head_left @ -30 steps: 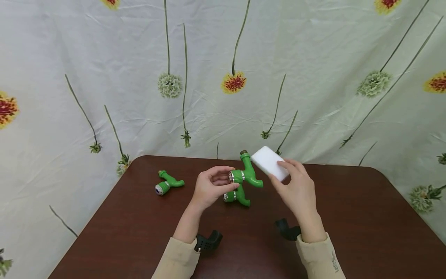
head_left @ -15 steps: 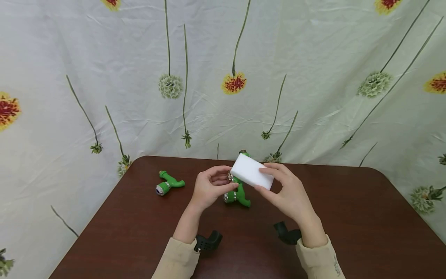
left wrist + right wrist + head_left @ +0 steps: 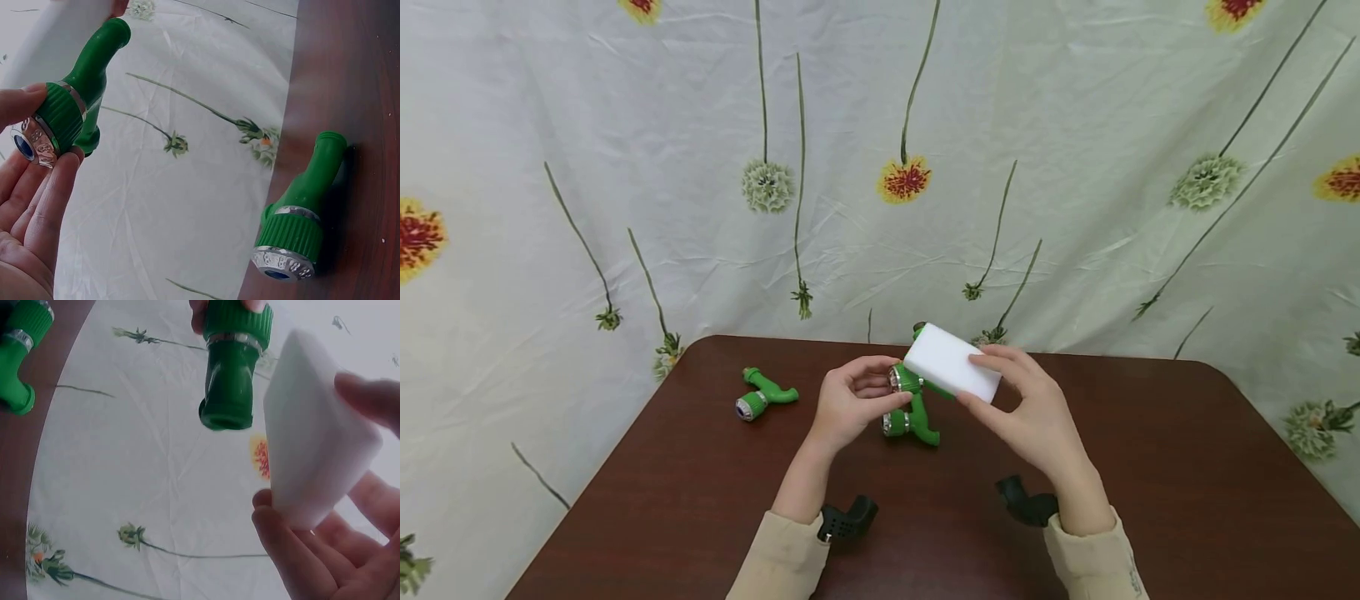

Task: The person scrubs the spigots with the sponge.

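White block (image 3: 951, 362) farther left than a second ago, gripped in right hand (image 3: 1036, 408), green tap (image 3: 231, 375) likewise in left hand (image 3: 848, 404)

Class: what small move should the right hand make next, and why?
Probably ease the white block against the held green tap: the right hand pinches the block, the left hand holds the tap by its knob, and the right wrist view shows a gap between block and tap.

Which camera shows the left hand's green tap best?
Left wrist: the green tap is big there, shiny cap showing. In the head view, the white block hides much of it; the right wrist view cuts off its cap.
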`<state>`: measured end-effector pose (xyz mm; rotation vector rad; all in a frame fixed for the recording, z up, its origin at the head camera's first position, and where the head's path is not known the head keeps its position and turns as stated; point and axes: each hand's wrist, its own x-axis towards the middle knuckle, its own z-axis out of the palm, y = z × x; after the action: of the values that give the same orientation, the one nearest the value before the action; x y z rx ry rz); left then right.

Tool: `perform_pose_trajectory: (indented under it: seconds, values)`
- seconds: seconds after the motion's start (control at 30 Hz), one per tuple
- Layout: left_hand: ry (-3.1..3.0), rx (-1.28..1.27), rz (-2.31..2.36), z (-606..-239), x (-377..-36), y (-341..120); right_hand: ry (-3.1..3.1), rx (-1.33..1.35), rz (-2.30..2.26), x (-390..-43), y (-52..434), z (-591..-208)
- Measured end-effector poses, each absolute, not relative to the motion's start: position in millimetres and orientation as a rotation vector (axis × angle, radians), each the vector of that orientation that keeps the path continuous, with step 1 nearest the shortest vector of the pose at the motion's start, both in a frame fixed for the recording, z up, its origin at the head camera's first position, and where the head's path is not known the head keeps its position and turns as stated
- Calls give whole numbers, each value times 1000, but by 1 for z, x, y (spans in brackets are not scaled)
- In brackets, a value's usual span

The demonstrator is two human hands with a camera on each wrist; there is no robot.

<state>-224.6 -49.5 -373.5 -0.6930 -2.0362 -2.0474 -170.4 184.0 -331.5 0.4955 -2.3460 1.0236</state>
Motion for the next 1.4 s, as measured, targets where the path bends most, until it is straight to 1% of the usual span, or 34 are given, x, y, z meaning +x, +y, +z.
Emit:
perform_pose_trajectory:
  seconds: [0.1,0.2,0.4,0.5,0.9,1.13,1.4]
  values:
    - [-2028,-698,-2046,-374,-225,-50,-2385,588,1009,-169,182,-331]
    - [-2028,-701,-2043,-373,-225,-50,-2404,576,991,-172,185,-334]
    - [-2041,-704,-2031,-373,-225,-51,-2412,305,834,-183,199,-342]
    - [-2030,-706,-2038,-373,-225,-52,-2425,234,826,-184,203,-342]
    - [-1995,-714,-2067,-372,-226,-55,-2505,250,1018,-181,203,-337]
    - [-1999,-719,-2164,-373,-227,-58,-2510,252,1114,-180,201,-336]
    - [-2021,-833,-2186,-376,-227,-57,-2481,305,1210,-177,195,-334]
